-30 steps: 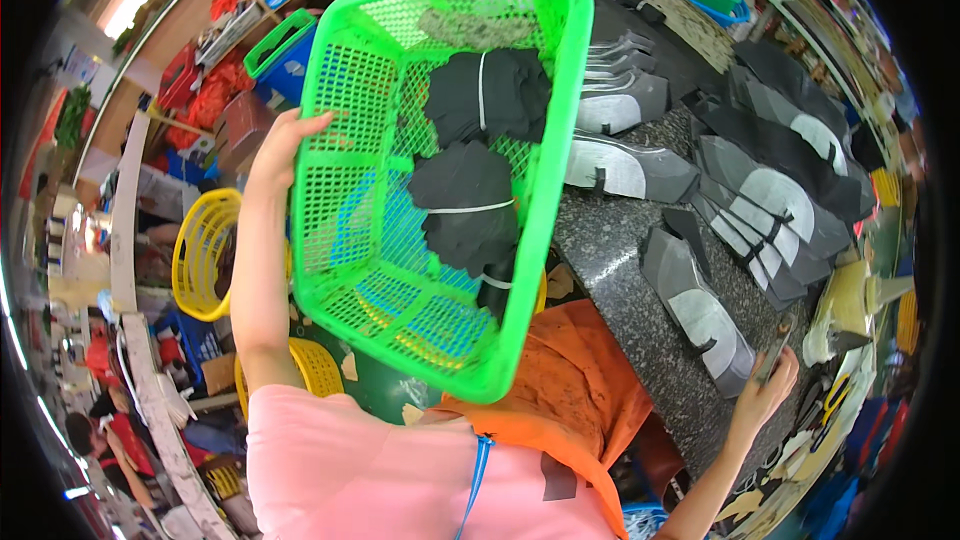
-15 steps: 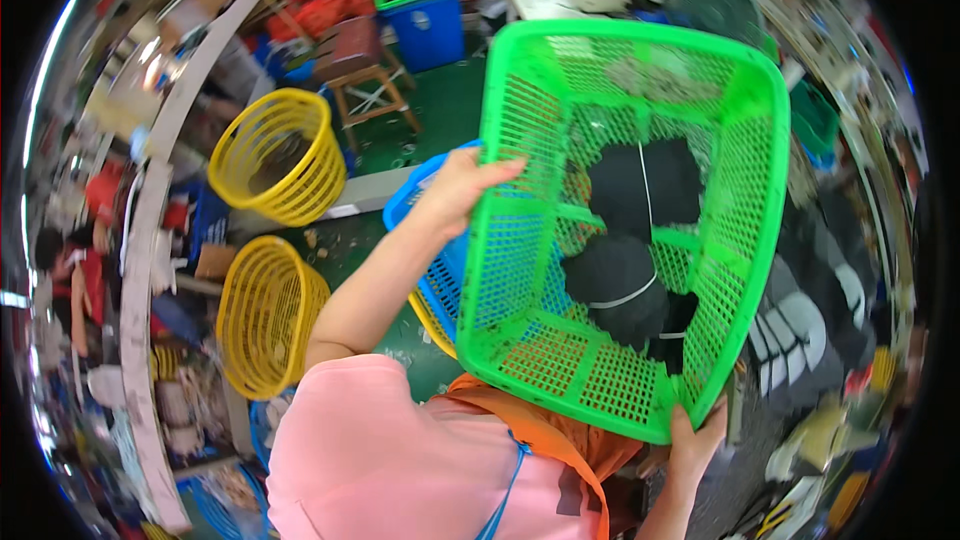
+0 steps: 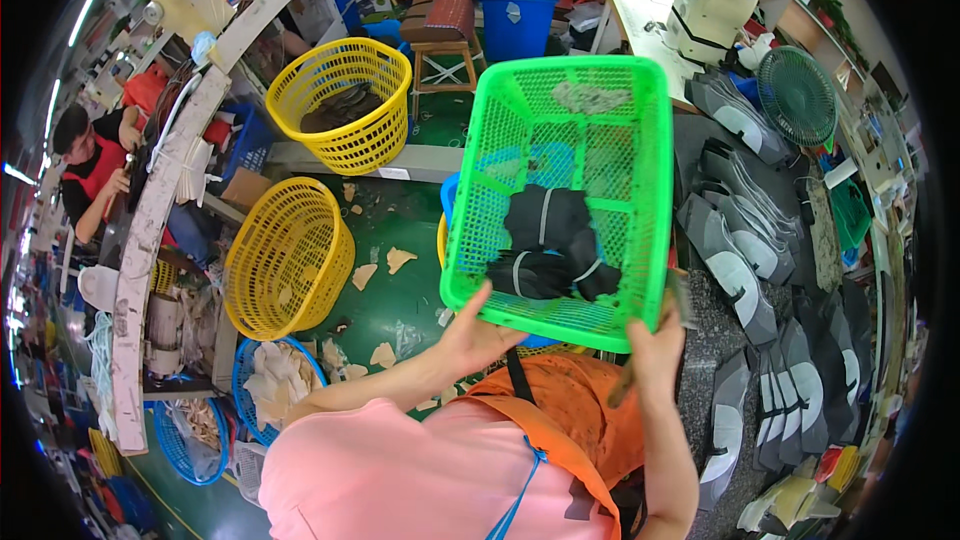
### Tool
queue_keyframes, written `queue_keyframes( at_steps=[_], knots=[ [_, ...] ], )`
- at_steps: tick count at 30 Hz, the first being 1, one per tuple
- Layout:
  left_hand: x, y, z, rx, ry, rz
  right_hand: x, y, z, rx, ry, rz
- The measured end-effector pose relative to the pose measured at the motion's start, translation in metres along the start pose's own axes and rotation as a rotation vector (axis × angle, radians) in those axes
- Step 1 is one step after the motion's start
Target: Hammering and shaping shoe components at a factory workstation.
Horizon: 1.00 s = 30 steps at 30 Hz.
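Note:
Held up in front of me is a green plastic mesh basket [image 3: 655, 180], tilted so that I look down into it. My left hand [image 3: 478, 332] grips its near rim by the left corner, thumb up and fingers partly hidden below. At the near right corner my right hand [image 3: 655, 352] is closed on the rim. Inside, dark fabric-like bundles [image 3: 560, 225], each bound with a pale band, lie toward the near end. Under the green basket, parts of a blue basket [image 3: 449, 202] and a yellow one show.
Stacked grey-and-white cut pieces [image 3: 735, 270] cover the dark worktop on the right. Two yellow laundry-style baskets [image 3: 290, 260] stand left, near blue baskets [image 3: 245, 380] of scraps. Farther off are a blue bin [image 3: 515, 25], a stool [image 3: 445, 65], a sewing machine [image 3: 715, 0] and another person [image 3: 95, 165].
My left hand has moved from the basket's left side to its near rim. The basket now sits lower and farther from me, and its bundles have shifted. My view has turned.

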State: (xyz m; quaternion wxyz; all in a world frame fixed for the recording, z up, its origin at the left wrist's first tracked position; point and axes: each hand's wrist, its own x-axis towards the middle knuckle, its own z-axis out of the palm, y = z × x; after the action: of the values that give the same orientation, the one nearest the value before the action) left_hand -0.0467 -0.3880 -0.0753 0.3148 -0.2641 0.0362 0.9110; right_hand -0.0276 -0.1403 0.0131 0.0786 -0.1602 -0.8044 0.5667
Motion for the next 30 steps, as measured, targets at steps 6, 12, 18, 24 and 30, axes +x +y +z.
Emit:
queue_keyframes(
  at_steps=[6, 12, 18, 24, 30],
  knots=[
    [0.051, 0.08, -0.013, -0.097, 0.274, 0.341, -0.001, 0.0, 0.033, 0.209, -0.095, 0.137],
    [0.088, 0.277, 0.004, 0.01, 0.183, 0.829, -0.042, 0.007, -0.017, 0.048, -0.022, 0.225],
    [0.09, 0.466, 0.068, 0.16, 0.138, 1.105, -0.068, 0.023, -0.047, 0.052, 0.113, 0.323],
    [0.16, 0.406, 0.054, 0.667, -0.005, 0.8, -0.083, 0.028, -0.049, 0.04, 0.15, 0.371],
    [0.264, 0.225, -0.09, 1.218, 0.424, 0.43, -0.102, 0.028, -0.059, -0.063, 0.192, 0.399]
  ],
)
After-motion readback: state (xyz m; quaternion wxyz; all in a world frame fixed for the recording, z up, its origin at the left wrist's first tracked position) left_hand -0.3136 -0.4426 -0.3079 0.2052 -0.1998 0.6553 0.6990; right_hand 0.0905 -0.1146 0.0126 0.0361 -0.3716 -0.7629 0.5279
